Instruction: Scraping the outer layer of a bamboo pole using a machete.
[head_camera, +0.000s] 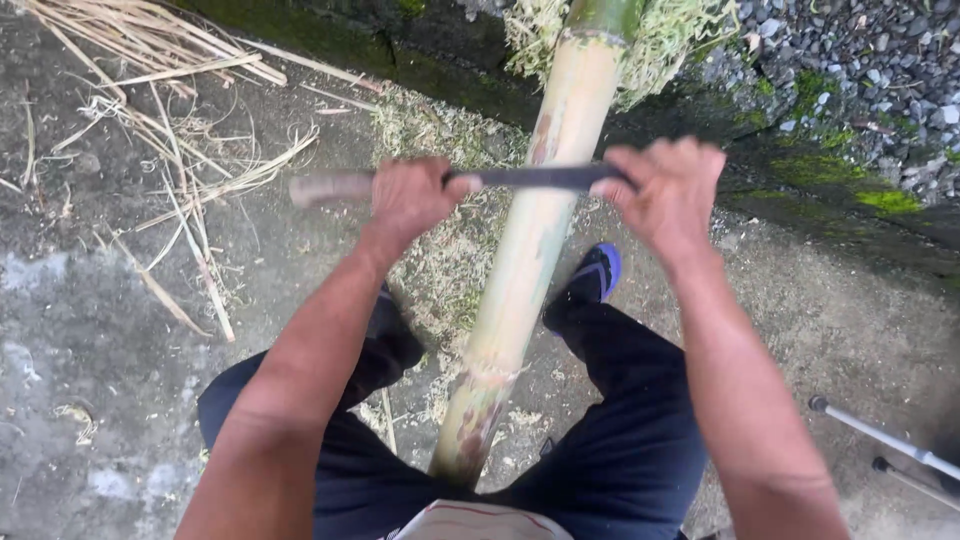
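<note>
Left hand (410, 195) fingers wrapped tight round knife handle (330, 187); right hand (668, 190) fingers clamped on far end of blade (540, 178). Blade lies crosswise on bamboo pole (530, 250), btwn both hands, pole running down btwn legs.

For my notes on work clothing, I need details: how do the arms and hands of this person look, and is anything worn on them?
Both forearms are bare, with no sleeves in view. The left hand and the right hand wear no gloves, and no watch, ring or wristband is visible.
</note>
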